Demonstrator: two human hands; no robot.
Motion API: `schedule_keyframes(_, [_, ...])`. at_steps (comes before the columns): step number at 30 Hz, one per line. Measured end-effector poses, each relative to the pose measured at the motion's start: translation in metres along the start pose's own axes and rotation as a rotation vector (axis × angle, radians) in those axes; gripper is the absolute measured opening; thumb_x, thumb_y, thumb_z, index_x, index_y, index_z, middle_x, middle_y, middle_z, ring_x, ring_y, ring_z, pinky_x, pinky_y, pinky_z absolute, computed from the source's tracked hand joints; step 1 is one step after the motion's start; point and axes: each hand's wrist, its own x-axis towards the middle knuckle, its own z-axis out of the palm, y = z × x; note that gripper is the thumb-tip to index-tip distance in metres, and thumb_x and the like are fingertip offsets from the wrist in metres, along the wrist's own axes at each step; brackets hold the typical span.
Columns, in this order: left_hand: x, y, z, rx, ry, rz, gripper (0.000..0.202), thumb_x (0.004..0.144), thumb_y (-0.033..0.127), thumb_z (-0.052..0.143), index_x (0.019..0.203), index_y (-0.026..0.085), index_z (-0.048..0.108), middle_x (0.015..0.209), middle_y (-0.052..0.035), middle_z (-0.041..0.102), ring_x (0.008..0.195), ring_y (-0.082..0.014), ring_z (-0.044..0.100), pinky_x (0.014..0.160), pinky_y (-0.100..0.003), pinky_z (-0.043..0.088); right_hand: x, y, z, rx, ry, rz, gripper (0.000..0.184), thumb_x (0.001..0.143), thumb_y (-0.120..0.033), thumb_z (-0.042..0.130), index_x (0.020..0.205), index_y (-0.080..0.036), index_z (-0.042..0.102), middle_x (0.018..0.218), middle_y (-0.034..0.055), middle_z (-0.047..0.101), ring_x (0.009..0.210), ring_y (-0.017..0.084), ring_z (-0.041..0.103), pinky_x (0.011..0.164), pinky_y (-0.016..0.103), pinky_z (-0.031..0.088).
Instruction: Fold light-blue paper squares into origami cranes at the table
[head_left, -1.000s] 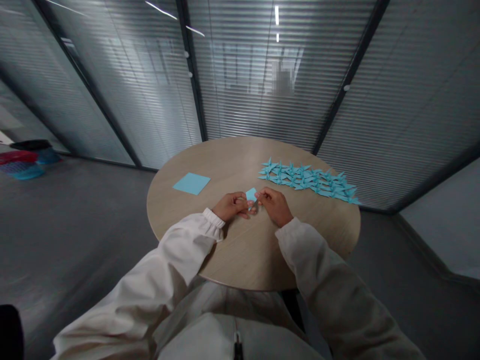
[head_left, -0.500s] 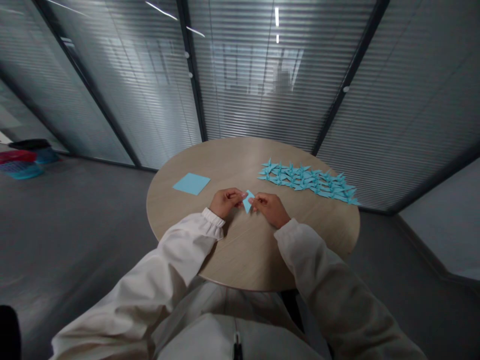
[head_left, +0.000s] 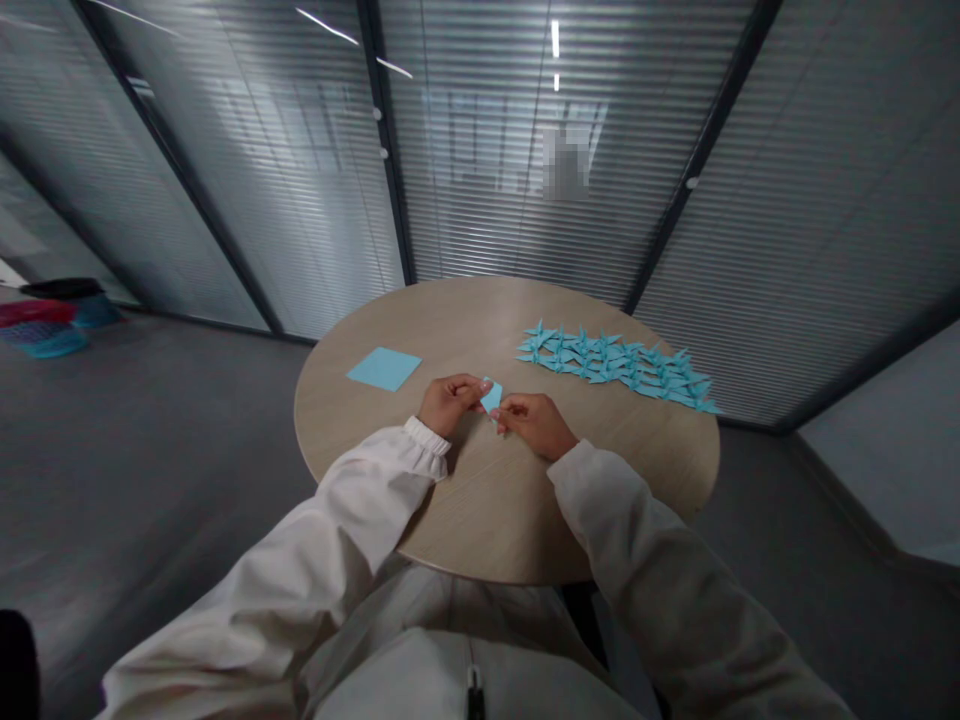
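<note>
A small folded piece of blue origami paper (head_left: 491,396) is held between my two hands, over the middle of the round table. My left hand (head_left: 452,402) is closed, pinching the paper's upper left part between thumb and fingers. Lower down on its right side, my right hand (head_left: 536,421) is closed on the paper near its bottom tip. Fingers cover part of the folds. Left of my hands lies a flat blue paper sheet (head_left: 384,369). Several folded blue paper cranes (head_left: 615,360) stand in close rows to the right.
The round wooden table (head_left: 480,510) has its near edge close to my body. Behind it rises a glass partition with blinds (head_left: 510,230). Two bins, one a blue basket with a red liner (head_left: 41,330), stand on the floor at far left.
My right hand has shifted from the paper's right side down to its lower tip. My left hand keeps its pinch. The sheet and cranes stay in place.
</note>
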Motion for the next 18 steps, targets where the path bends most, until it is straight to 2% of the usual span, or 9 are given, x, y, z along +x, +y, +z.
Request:
schedule_keyframes(5, [0.0001, 0.0009, -0.0003, -0.064, 0.039, -0.042, 0.045, 0.051, 0.051, 0.074, 0.070, 0.011, 0.065, 0.055, -0.0003, 0.062, 0.049, -0.0100, 0.055, 0.055, -0.023, 0.050, -0.0007, -0.0024, -0.0003, 0.046, -0.039, 0.007, 0.021, 0.078, -0.034, 0.055, 0.069, -0.016, 0.063, 0.063, 0.0017, 0.065, 0.056, 0.011, 0.058, 0.059, 0.022, 0.044])
schedule_keyframes(11, [0.0032, -0.0012, -0.0013, -0.165, 0.046, -0.080, 0.045, 0.051, 0.048, 0.075, 0.073, 0.010, 0.063, 0.056, 0.0006, 0.062, 0.053, -0.0115, 0.059, 0.059, -0.025, 0.052, -0.0028, -0.0060, 0.0006, -0.021, -0.059, 0.011, 0.021, 0.079, -0.033, 0.054, 0.067, -0.016, 0.060, 0.061, 0.0003, 0.062, 0.056, 0.010, 0.056, 0.062, 0.023, 0.044])
schedule_keyframes(14, [0.0051, -0.0028, -0.0030, -0.217, 0.065, -0.111, 0.043, 0.052, 0.044, 0.075, 0.076, 0.011, 0.062, 0.056, 0.0016, 0.062, 0.052, -0.0112, 0.059, 0.059, -0.026, 0.053, -0.0028, -0.0056, -0.0003, -0.093, 0.033, -0.015, 0.019, 0.074, -0.036, 0.061, 0.081, -0.018, 0.060, 0.068, 0.0000, 0.062, 0.061, 0.012, 0.057, 0.063, 0.025, 0.045])
schedule_keyframes(17, [0.0062, -0.0049, -0.0046, -0.240, 0.050, -0.158, 0.043, 0.052, 0.039, 0.077, 0.080, 0.010, 0.063, 0.057, 0.0011, 0.063, 0.051, -0.0110, 0.059, 0.056, -0.025, 0.052, -0.0024, -0.0069, -0.0025, -0.186, 0.198, -0.153, 0.044, 0.065, -0.031, 0.070, 0.104, -0.020, 0.053, 0.089, 0.0036, 0.059, 0.080, 0.017, 0.057, 0.072, 0.029, 0.047])
schedule_keyframes(18, [0.0063, -0.0056, -0.0048, -0.242, 0.036, -0.171, 0.044, 0.052, 0.038, 0.077, 0.083, 0.010, 0.063, 0.057, 0.0008, 0.064, 0.051, -0.0111, 0.059, 0.056, -0.024, 0.052, -0.0022, -0.0075, -0.0032, -0.230, 0.212, -0.220, 0.049, 0.064, -0.029, 0.072, 0.107, -0.020, 0.051, 0.097, 0.0056, 0.057, 0.090, 0.019, 0.054, 0.079, 0.032, 0.045])
